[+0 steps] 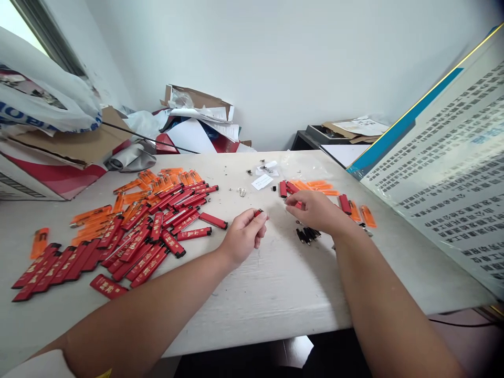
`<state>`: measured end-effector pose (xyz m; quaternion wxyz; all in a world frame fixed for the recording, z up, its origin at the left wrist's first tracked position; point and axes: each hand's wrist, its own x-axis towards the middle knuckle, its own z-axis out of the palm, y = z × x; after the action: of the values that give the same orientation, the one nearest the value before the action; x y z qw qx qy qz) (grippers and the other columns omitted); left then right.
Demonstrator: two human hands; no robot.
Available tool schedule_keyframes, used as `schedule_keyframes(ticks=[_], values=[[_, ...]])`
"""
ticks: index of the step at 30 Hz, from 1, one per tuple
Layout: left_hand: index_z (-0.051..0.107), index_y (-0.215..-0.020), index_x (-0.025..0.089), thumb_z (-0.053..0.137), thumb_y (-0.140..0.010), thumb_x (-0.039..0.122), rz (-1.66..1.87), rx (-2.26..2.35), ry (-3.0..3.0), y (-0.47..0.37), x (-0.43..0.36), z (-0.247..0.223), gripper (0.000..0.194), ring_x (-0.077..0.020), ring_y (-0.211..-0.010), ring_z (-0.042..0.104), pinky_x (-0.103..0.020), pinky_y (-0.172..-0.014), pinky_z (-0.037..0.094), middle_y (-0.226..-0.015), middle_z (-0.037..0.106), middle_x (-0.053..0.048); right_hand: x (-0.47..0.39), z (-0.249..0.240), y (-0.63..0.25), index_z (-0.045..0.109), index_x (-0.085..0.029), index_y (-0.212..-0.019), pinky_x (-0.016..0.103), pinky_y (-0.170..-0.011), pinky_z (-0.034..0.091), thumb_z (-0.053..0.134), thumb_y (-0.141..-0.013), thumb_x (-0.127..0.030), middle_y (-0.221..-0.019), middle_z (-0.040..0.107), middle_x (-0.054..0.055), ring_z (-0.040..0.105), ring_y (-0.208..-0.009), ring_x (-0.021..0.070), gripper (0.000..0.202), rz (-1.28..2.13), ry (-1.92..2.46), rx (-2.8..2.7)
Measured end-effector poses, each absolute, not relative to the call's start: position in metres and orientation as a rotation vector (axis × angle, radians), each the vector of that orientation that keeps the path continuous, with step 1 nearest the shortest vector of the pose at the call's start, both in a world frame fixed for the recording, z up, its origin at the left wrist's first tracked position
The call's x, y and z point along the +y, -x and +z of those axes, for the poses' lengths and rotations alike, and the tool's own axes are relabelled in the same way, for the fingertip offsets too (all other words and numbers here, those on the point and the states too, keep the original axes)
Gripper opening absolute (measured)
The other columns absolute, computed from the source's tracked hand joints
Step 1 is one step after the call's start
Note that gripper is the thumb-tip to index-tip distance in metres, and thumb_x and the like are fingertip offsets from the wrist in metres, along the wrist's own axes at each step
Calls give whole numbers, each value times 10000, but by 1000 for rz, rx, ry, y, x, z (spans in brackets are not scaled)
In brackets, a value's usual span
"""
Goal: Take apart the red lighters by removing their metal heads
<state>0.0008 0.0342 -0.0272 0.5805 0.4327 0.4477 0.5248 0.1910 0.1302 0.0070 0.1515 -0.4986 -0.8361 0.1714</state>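
My left hand is closed around a red lighter, whose dark top end pokes out by the thumb; the fingers hide the rest. To its right, my right hand hovers over the table with fingers curled and the thumb near the index finger. Whatever its fingertips may hold is too small or hidden to make out. A bit of red shows in the gap of that hand. Just below it lies a small heap of black lighter parts. Beyond it sit a red lighter body and orange lighters.
Many red lighters and orange lighters spread over the table's left. Small metal bits and a white paper slip lie in the middle. A printed board leans at right; a cardboard box stands at left.
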Motion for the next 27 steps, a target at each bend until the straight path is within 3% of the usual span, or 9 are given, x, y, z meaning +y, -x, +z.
schedule_keyframes(ticks=[4, 8, 17, 22, 27], values=[[559, -829, 177, 557, -797, 391, 1199, 1001, -950, 1, 35, -28, 216, -70, -458, 380, -208, -445, 276, -578, 479, 50, 129, 12, -195, 685, -213, -870, 281, -612, 442, 575, -813, -264, -856, 704, 27, 612, -707, 167, 134, 530, 1560, -2459], [542, -682, 160, 523, -686, 280, 1173, 944, -978, 4, 34, -28, 122, -79, -487, 372, -225, -468, 252, -549, 465, 30, 133, 10, -200, 700, -208, -884, 272, -644, 447, 598, -734, -157, -913, 716, 35, 633, -795, 191, 188, 512, 1583, -2562], [513, -518, 141, 485, -535, 213, 1128, 862, -1036, 10, 34, -28, 79, -79, -485, 324, -258, -486, 182, -506, 429, 5, 137, 4, -201, 719, -206, -910, 275, -700, 457, 583, -689, -95, -976, 725, 47, 647, -853, 207, 282, 574, 1616, -2588], [492, -592, 159, 509, -631, 283, 1114, 887, -961, 8, 33, -29, 132, -63, -443, 267, -237, -458, 172, -488, 360, 42, 136, 3, -200, 722, -205, -925, 268, -664, 441, 564, -716, -112, -953, 726, 51, 646, -810, 200, 278, 586, 1576, -2607], [530, -881, 192, 555, -811, 447, 1089, 979, -877, 3, 38, -31, 265, -56, -425, 282, -190, -395, 180, -578, 421, 62, 136, -1, -198, 704, -195, -980, 253, -643, 434, 601, -734, -176, -918, 726, 50, 642, -757, 179, 267, 637, 1471, -2578]])
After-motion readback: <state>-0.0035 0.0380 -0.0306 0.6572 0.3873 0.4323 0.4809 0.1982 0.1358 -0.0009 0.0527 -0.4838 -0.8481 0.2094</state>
